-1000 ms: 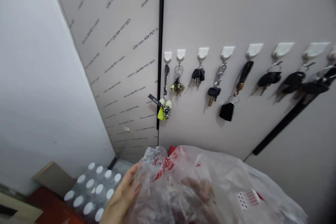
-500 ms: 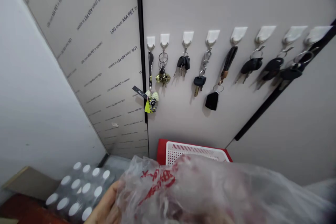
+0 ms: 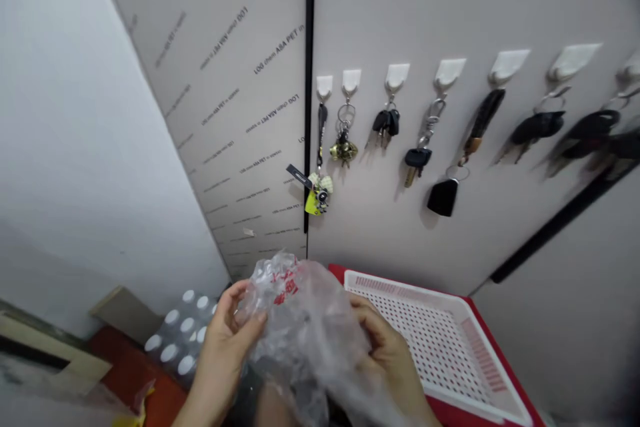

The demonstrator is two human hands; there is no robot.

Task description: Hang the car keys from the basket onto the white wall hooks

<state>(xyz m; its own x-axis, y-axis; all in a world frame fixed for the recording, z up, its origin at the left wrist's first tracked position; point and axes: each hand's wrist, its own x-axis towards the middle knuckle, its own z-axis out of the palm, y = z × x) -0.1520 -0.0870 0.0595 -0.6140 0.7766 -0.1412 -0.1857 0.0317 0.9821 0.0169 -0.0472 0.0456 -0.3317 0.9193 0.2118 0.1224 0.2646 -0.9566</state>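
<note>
A crumpled clear plastic bag (image 3: 305, 327) with red print is held low in the middle of the view. My left hand (image 3: 227, 347) pinches its left side with thumb and fingers closed on the film. My right hand (image 3: 387, 360) grips the bag's right side, fingers curled round it. Just right of my hands lies a white perforated tray (image 3: 425, 340) on a red surface (image 3: 505, 373).
Several key bunches hang from white hooks (image 3: 395, 77) on the grey wall panel ahead, among them a yellow-green charm (image 3: 315, 197) and a black fob (image 3: 443, 197). A pack of white-capped bottles (image 3: 183, 340) stands on the floor at the left, beside a cardboard piece (image 3: 123, 313).
The bag was spread wide across the bottom of the view; now it is bunched small between both hands. The white tray shows fully, and my right hand has come into sight.
</note>
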